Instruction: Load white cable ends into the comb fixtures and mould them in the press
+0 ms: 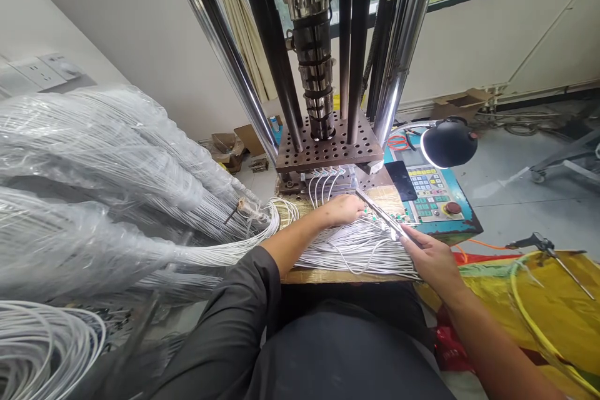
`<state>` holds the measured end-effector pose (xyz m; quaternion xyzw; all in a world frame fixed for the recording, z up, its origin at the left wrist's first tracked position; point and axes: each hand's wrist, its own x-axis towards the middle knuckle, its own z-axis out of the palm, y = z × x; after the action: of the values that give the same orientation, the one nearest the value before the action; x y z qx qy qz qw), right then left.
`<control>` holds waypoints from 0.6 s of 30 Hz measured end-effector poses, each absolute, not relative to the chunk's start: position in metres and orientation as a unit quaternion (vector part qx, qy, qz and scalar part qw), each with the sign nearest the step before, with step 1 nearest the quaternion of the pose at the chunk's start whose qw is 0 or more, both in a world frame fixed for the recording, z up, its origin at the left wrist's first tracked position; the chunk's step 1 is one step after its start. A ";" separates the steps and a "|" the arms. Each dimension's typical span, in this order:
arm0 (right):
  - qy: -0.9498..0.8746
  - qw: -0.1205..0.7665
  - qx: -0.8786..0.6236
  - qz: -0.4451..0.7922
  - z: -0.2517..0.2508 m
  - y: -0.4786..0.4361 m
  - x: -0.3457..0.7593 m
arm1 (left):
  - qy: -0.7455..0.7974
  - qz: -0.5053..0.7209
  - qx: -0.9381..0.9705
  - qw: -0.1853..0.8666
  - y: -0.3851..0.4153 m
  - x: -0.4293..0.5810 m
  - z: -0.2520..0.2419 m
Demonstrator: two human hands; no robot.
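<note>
My right hand (434, 259) grips the near end of a long, narrow metal bar (382, 212), which slants away toward the press. Small white pieces show along the bar near my fingers. My left hand (344, 209) is closed beside the bar's far end, its fingertips curled down; what they hold is hidden. Under both hands lies a thick layer of white cables (349, 253), with small green-tipped ends near the bar. Several more white cables run from the metal mold (328, 174) under the press plate toward my left hand.
The perforated press plate (330, 153) hangs between steel columns. At right are a control panel (431, 190), a dark phone-like slab (400, 180), a lit lamp (450, 144) and an air gun (539, 242) on yellow sheeting. Plastic-wrapped cable bundles (94, 156) fill the left.
</note>
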<state>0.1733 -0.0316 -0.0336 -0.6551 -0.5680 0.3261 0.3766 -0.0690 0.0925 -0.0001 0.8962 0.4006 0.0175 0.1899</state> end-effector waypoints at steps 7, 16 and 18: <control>-0.574 0.384 -0.651 0.316 -0.034 -0.031 0.173 | 0.411 -0.003 0.896 0.167 0.090 -0.067 0.000; -0.579 0.383 -0.652 0.306 -0.033 -0.034 0.173 | 0.449 0.008 0.879 0.161 0.084 -0.061 -0.003; -0.581 0.382 -0.651 0.305 -0.036 -0.034 0.174 | 0.462 0.037 0.869 0.172 0.083 -0.058 -0.006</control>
<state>0.1738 -0.0341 -0.0356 -0.6510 -0.5806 0.3055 0.3819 -0.0577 0.0831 -0.0059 0.8693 0.4618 0.0370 0.1724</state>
